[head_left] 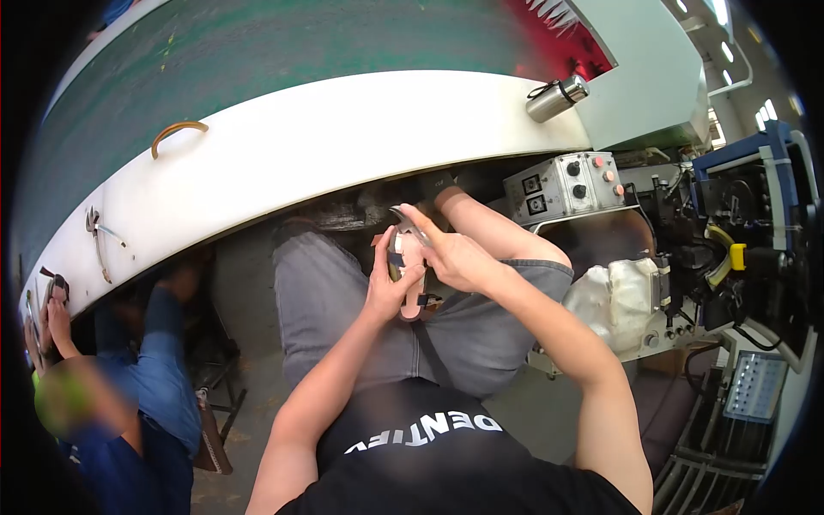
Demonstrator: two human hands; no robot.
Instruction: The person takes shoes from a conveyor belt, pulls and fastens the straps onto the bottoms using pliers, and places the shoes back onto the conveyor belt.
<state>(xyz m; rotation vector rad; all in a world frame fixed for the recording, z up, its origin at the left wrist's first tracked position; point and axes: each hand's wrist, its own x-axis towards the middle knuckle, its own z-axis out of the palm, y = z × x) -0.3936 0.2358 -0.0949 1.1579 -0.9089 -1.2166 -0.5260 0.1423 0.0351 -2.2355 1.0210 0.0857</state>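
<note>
Between my thighs, my left hand (389,286) is closed around a shoe (412,305) with a pinkish sole, turned upward, and dark straps at its sides. The thumb lies across the sole. My right hand (459,259) grips a metal hand tool (410,225) that looks like pincers, held against the far end of the shoe. Fingers cover most of the tool, so its jaws show only partly. Whitish patches mark the sole near my right fingers.
A white worktop edge (343,124) curves in front, beside a green surface (283,43). On it are a steel flask (556,99), a brown curved strip (178,130) and pliers (96,227). A control box (571,184) and machine stand right. A co-worker's hand (58,318) holds a shoe at left.
</note>
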